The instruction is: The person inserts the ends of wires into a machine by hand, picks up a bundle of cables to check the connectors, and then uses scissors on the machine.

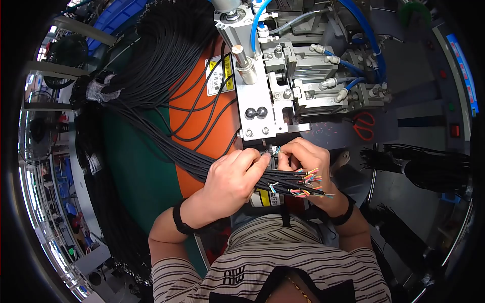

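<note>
My left hand (232, 179) grips a thick bundle of black cables (187, 156) that runs in from the upper left. The bundle's ends, stripped to several thin coloured wires (309, 184), stick out to the right under my right hand (303, 160). My right hand pinches a single black cable end (275, 154) with thumb and forefinger. It holds that end just below the mouth of a metal machine head (262, 108). Both wrists wear black bands.
The machine has silver pneumatic cylinders and blue air hoses (353, 76) behind an orange panel (202, 116). Red-handled scissors (364, 126) lie at its right. More black cable bundles (429, 171) lie right; a big hank (161, 55) hangs upper left over the green surface (141, 177).
</note>
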{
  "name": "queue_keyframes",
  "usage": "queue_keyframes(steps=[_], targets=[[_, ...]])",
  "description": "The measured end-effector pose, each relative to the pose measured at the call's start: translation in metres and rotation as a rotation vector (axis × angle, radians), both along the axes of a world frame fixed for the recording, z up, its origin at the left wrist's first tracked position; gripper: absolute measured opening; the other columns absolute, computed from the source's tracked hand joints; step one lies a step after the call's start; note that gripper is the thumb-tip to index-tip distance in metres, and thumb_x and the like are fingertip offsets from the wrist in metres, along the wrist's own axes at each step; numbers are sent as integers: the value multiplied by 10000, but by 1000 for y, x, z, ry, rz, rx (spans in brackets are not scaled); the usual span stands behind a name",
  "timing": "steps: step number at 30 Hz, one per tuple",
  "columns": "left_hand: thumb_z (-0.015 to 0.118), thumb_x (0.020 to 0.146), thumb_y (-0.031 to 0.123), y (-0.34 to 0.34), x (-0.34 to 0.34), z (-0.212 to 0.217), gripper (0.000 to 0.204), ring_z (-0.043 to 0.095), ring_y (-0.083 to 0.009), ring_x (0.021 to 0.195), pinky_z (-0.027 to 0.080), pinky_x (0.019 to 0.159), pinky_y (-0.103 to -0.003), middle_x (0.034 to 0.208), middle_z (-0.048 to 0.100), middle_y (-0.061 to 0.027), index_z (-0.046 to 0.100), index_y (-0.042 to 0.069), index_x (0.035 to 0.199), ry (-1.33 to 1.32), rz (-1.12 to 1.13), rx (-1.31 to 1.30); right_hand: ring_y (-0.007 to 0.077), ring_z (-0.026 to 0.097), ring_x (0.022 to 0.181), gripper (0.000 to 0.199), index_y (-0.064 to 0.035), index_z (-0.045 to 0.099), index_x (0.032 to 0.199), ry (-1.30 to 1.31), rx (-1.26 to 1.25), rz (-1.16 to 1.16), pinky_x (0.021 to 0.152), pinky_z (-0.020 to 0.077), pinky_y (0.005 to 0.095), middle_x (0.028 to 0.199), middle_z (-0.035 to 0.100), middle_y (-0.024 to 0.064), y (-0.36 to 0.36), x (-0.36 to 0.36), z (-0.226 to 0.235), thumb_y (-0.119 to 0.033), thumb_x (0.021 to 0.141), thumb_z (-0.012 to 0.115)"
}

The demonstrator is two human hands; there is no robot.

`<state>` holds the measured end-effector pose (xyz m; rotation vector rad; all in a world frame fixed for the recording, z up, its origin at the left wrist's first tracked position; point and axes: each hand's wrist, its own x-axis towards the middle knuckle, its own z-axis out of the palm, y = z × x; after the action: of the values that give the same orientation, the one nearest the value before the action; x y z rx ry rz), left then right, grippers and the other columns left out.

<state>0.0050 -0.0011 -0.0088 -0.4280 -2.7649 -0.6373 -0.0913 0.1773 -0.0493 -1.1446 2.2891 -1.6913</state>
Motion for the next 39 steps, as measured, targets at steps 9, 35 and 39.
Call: queue_keyframes(steps=[9, 35, 39], targets=[[644, 701, 111, 2, -1, 7, 553, 567, -230, 741, 503, 633, -321, 917, 570, -94, 634, -52, 1230, -26, -102, -199, 86, 524, 507, 72, 34, 667, 851, -83, 36, -27, 457, 399, 243, 724, 630, 76, -2, -1, -4, 64, 808, 716], [608, 718, 102, 4, -9, 7, 510, 528, -211, 728, 478, 626, -320, 875, 517, -72, 633, -62, 1201, -51, -102, -244, 137, 612, 551, 195, 40, 671, 978, 23, -5, -48, 469, 462, 250, 855, 675, 123, -3, -3, -7, 57, 798, 745], [610, 715, 104, 4, -9, 8, 520, 528, -213, 726, 475, 627, -322, 873, 518, -72, 634, -56, 1210, -51, -98, -230, 164, 637, 590, 181, 36, 658, 966, 120, -92, -43, 488, 480, 262, 862, 682, 128, -4, -4, -13, 69, 804, 730]])
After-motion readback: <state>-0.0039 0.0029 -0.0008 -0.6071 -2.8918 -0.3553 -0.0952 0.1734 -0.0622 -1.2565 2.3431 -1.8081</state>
